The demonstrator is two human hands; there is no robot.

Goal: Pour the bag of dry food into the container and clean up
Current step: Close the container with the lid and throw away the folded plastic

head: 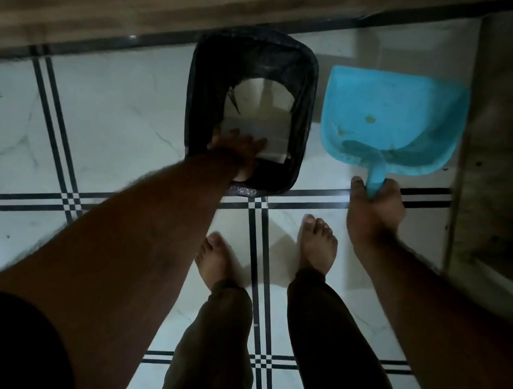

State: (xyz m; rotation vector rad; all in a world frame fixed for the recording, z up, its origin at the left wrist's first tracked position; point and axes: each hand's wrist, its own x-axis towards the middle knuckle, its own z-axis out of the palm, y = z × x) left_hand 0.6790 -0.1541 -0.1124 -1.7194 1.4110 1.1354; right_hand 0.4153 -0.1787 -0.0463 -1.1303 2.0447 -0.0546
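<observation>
Bare forearms fill the lower frame. Left hand (238, 151) grips the bin (303, 117) rim at centre; right hand (374, 208) pinches the dustpan (395, 116) handle. Bag, container unseen; cleanup looks nearly done.

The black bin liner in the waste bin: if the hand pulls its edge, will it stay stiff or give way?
The black bin liner looks thin and crinkled, so it would probably be floppy and stretch. It seems torn open inside, so it may rip further. The left hand rests on the rim; the waste bin looks nearly empty, likely light, and may tip.
</observation>
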